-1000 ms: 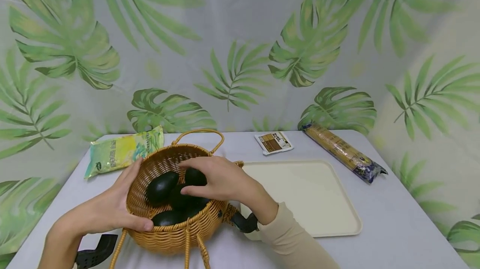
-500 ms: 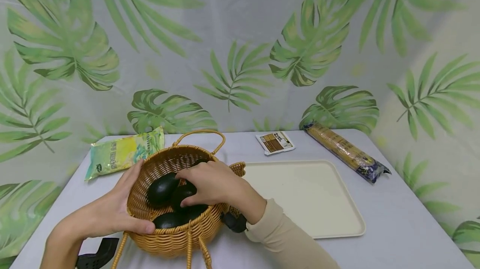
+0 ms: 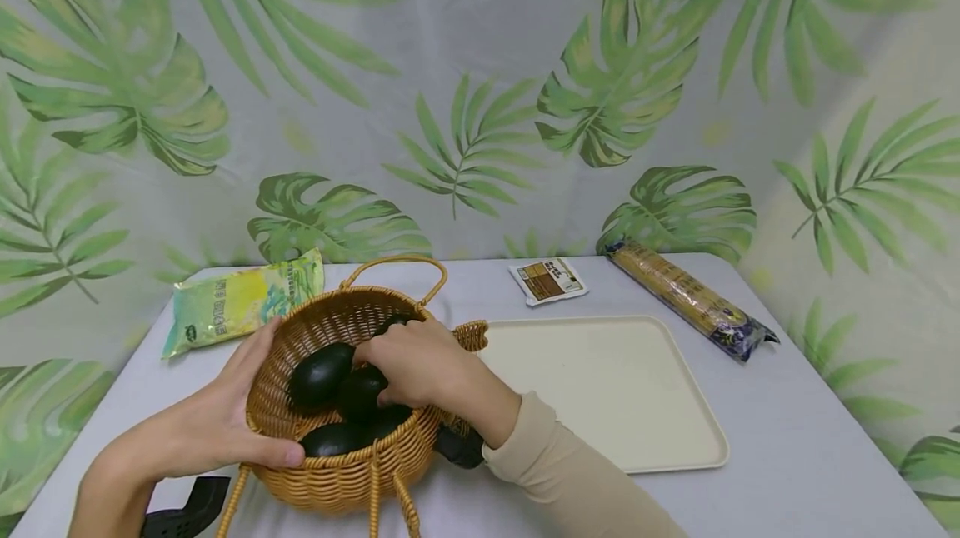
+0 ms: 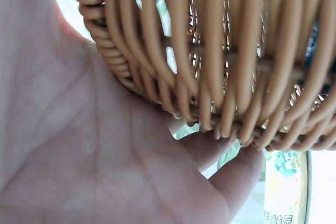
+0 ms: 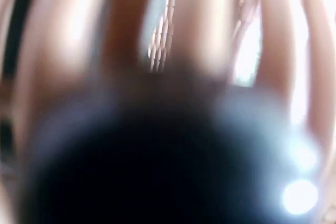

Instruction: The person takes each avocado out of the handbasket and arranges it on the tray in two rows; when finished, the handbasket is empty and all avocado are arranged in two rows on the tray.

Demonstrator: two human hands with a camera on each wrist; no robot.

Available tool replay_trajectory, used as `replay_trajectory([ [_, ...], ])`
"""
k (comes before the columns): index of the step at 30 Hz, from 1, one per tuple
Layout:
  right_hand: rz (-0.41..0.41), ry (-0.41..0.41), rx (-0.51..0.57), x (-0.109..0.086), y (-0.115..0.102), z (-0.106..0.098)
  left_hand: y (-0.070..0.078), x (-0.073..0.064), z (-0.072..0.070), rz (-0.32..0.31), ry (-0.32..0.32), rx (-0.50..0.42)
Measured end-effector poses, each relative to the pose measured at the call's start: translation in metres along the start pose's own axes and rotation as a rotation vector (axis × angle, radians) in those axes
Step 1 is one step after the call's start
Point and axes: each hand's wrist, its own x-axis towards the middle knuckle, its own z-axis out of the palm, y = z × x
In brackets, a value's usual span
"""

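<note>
A wicker basket (image 3: pixel 337 480) with looped handles tilts toward me, holding several glossy dark avocados (image 3: pixel 318 376). My left hand (image 3: pixel 202 430) grips its left side, thumb over the front rim and fingers along the outside; the left wrist view has the palm (image 4: pixel 115 150) against the woven wall (image 4: pixel 210 51). Inside the basket, my right hand (image 3: pixel 420 363) has its thumb and fingers curled about the middle avocado (image 3: pixel 356 395). Part of that avocado and others behind the hand are hidden. A blurred dark shape and basket strands fill the right wrist view.
Right of the basket lies a cream tray (image 3: pixel 600 396). A green-yellow bag (image 3: pixel 240 305) rests behind at left, a small brown-white packet (image 3: pixel 549 281) at the back, and a long noodle-like package (image 3: pixel 686 296) at back right. A leaf-print curtain (image 3: pixel 480 105) hangs behind the table.
My right hand has gone lower and a little left into the basket, its fingers closing from a spread pose around the middle avocado. The left hand keeps its hold on the basket.
</note>
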Motion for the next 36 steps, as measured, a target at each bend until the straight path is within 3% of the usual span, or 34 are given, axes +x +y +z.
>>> replay_trajectory([
  [5,0.0,-0.002,-0.038,0.001,-0.001,0.001,0.001,0.0,0.0,0.009,0.007,0.0],
  [15,-0.02,0.054,-0.006,0.002,0.002,0.008,-0.001,0.0,0.0,-0.044,-0.027,-0.031],
  [36,-0.058,0.289,0.277,-0.007,0.013,0.014,0.0,0.0,-0.002,-0.074,-0.05,-0.043],
])
